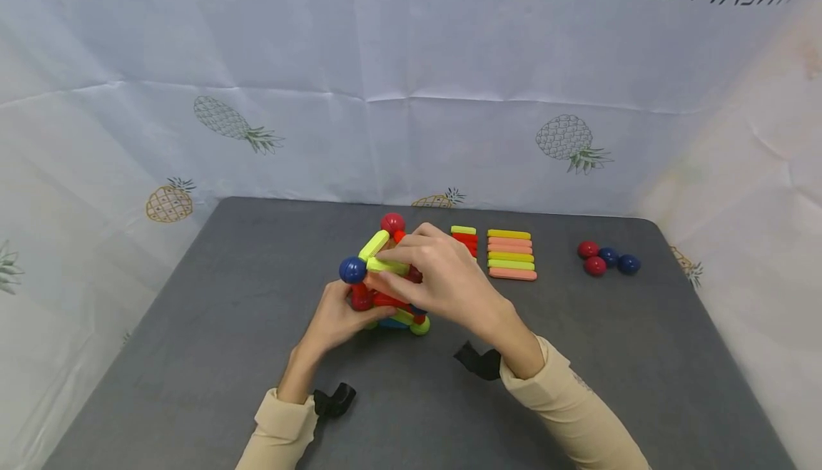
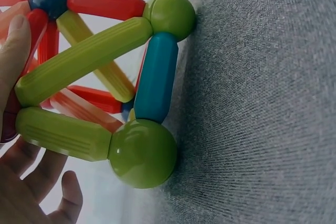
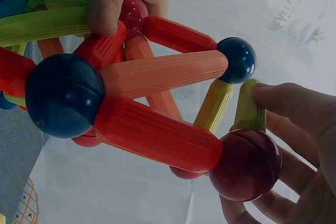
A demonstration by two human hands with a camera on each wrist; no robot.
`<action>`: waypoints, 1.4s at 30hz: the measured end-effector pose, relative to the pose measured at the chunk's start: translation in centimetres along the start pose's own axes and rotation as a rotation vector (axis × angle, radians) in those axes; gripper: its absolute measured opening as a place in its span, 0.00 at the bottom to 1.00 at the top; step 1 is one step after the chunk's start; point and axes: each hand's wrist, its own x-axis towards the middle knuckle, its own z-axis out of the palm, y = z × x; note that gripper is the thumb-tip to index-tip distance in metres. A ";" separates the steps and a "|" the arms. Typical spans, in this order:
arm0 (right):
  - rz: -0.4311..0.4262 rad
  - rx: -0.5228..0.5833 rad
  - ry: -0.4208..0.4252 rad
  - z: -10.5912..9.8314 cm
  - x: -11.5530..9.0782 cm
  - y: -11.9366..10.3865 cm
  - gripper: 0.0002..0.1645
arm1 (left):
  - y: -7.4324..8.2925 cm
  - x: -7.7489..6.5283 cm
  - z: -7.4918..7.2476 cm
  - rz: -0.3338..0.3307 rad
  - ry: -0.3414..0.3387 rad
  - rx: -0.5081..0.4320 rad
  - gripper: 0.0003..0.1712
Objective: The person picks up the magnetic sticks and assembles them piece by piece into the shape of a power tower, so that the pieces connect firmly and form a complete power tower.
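Observation:
A tower of magnetic rods and balls point(image 1: 393, 300) stands on the grey table between both hands. Low on its near side, my left hand point(image 1: 335, 319) grips it around a red ball point(image 3: 134, 14), thumb lying across the rods. At the top, my right hand point(image 1: 443, 277) pinches a yellow-green rod point(image 3: 250, 109) between thumb and fingers. One end of this rod meets a dark red ball point(image 3: 245, 166); its other end points toward a blue ball point(image 3: 239, 60). Green balls point(image 2: 143, 153) joined by a teal rod point(image 2: 156, 77) form the base, close against the tabletop.
Right of the tower lie a row of yellow and pink rods point(image 1: 510, 256) and a shorter stack with red rods point(image 1: 465, 240), partly behind the right hand. Farther right, several red and blue balls point(image 1: 609, 257) are clustered. A pineapple-print cloth point(image 1: 385, 149) hangs behind the table.

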 end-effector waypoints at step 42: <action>0.504 0.098 -0.308 6.7 -5.6 13.9 0.17 | -0.1 -0.1 -0.2 0.009 -0.037 -0.020 0.30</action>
